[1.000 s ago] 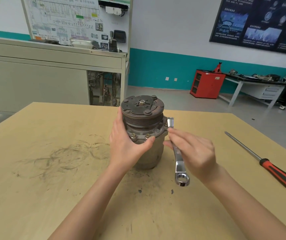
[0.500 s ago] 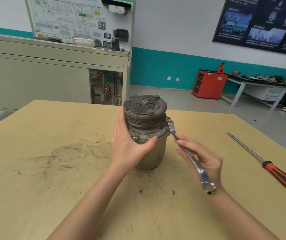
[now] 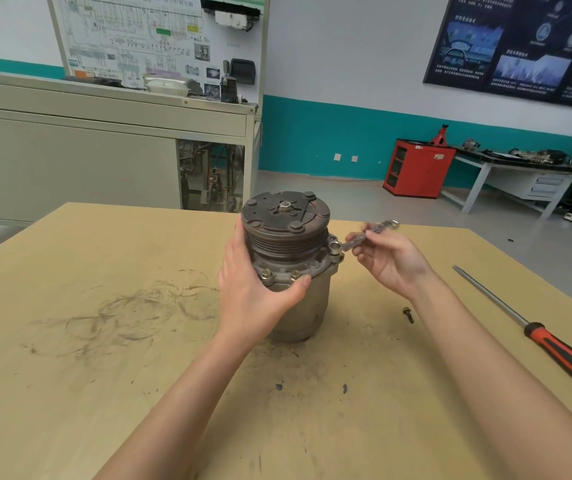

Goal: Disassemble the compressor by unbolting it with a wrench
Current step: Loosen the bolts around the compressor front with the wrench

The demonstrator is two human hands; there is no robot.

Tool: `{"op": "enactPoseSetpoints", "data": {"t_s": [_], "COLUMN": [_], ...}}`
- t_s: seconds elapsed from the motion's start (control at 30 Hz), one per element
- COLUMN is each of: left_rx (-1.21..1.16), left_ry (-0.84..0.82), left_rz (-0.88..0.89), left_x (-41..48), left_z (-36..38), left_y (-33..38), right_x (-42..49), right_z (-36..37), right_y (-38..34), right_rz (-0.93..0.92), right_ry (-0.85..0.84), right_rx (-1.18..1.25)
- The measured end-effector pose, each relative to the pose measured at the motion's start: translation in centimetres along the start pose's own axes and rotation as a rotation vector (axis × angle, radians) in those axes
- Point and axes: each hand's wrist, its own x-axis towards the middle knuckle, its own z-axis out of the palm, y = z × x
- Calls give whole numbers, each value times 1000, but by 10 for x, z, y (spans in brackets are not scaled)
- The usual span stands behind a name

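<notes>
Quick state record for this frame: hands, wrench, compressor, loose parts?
compressor: upright on table, pulley end up
left hand: grips compressor at the flange
right hand: pinches wrench shaft
wrench: ring end at flange's right side, handle pointing right and away
loose bolt: on table, right of compressor
screwdriver: on table, far right, untouched

Left hand (image 3: 253,299) gripping upright compressor (image 3: 288,265), right hand (image 3: 390,263) pinching wrench (image 3: 364,237) at its three-o'clock side, screwdriver (image 3: 554,344) lying at four o'clock
</notes>
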Motion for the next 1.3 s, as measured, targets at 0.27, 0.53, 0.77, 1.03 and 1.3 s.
{"op": "enactPoseSetpoints", "data": {"t_s": [0.27, 0.53, 0.77, 1.03, 1.3], "left_rx": [3, 1, 9, 4, 5], "left_ry": [-7, -17, -9, -8, -9], "left_rz": [-2, -4, 3, 14, 12], "left_x": [-2, -1, -2, -2, -1], "left_z": [-2, -3, -2, -2, -2], "left_y": [2, 2, 3, 3, 2], "right_x": [27, -12, -72, -73, -82], "right_z": [0, 23, 41, 38, 27], "right_y": [-1, -13, 29, 59, 61], "right_rz": [3, -419, -1465, -1567, -1231], "right_ry": [-96, 251, 135, 102, 191], "right_rx": [14, 118, -1355, -1634, -1150]}}
